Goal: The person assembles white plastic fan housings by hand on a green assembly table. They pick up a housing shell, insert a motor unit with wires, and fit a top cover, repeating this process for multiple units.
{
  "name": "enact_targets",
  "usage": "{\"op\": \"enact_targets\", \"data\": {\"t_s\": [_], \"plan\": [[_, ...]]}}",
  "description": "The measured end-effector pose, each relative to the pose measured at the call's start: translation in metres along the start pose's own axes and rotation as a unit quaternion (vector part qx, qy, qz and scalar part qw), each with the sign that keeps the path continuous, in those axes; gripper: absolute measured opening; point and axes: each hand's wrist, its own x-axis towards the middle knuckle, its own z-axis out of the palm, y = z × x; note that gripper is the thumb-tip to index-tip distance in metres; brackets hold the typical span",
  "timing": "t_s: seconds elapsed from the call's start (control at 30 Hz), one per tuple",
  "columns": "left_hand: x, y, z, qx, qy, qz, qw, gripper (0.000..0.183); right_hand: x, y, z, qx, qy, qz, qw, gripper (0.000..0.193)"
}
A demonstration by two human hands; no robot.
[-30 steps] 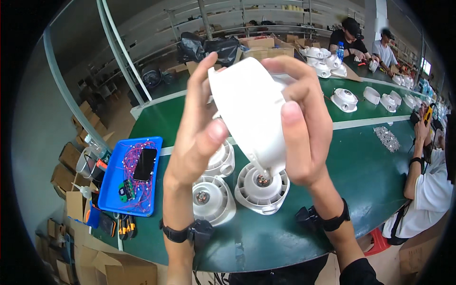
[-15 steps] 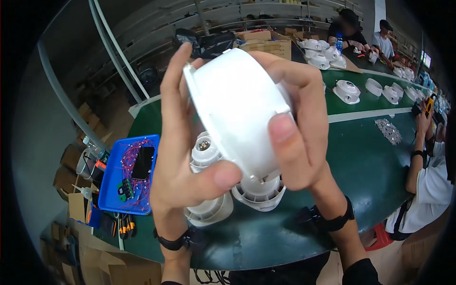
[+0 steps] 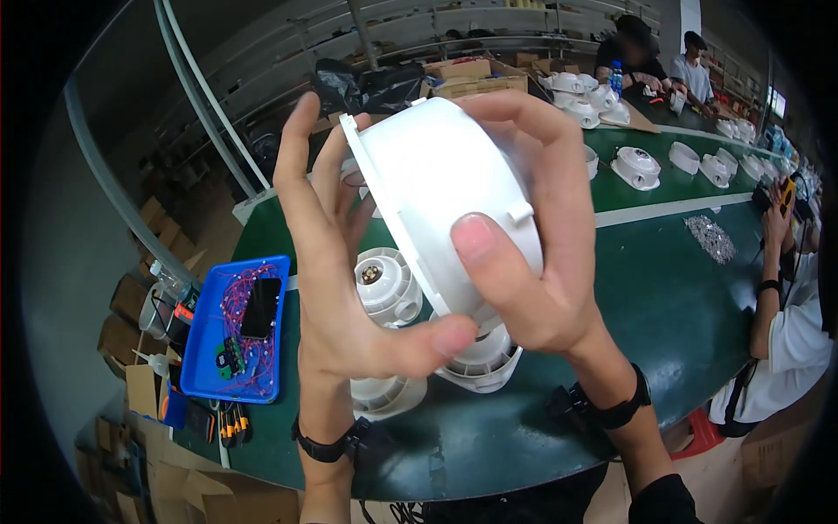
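A round white plastic housing [image 3: 445,188] with a flanged rim is held up in front of me, tilted, its smooth outer wall facing me. My right hand [image 3: 541,236] grips it from the right, thumb pressed on the wall and fingers curled round the far side. On the flange side, my left hand [image 3: 327,262] has its thumb at the lower edge and a fingertip at the top of the rim; its index finger stands away. Below, partly hidden by my hands, are a white lamp-like unit [image 3: 384,278] with a small round center and two ribbed white housings [image 3: 478,371].
At left on the green table [image 3: 524,437] lies a blue tray [image 3: 199,349] with red wires, a phone [image 3: 261,307] and a green circuit board [image 3: 229,358]. Small metal parts [image 3: 709,238] lie at right, near a co-worker's arm [image 3: 768,297]. More white housings [image 3: 635,168] stand beyond.
The housing has turned slightly and sits a little lower. My left index finger has swung left, away from the rim, and my left thumb has shifted right along the lower edge.
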Motion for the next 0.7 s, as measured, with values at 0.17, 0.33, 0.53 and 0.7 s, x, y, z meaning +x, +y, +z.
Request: {"op": "enact_targets", "data": {"t_s": [0.17,0.33,0.53,0.7], "plan": [[0.003,0.001,-0.009,-0.036,-0.008,-0.015,0.999,0.132,0.003,0.005,-0.001,0.078,0.018,0.092,0.993,0.060],[0.007,-0.014,-0.020,-0.053,0.058,0.020,0.997,0.122,0.000,0.021,-0.004,0.147,0.008,0.245,0.958,0.073],[0.009,-0.020,-0.012,-0.034,0.153,0.097,0.983,0.124,0.003,0.011,-0.001,0.275,-0.045,0.364,0.889,0.080],[0.012,-0.036,-0.013,0.022,0.010,0.100,0.995,0.125,0.006,0.019,-0.015,0.351,0.040,0.411,0.841,0.061]]}}
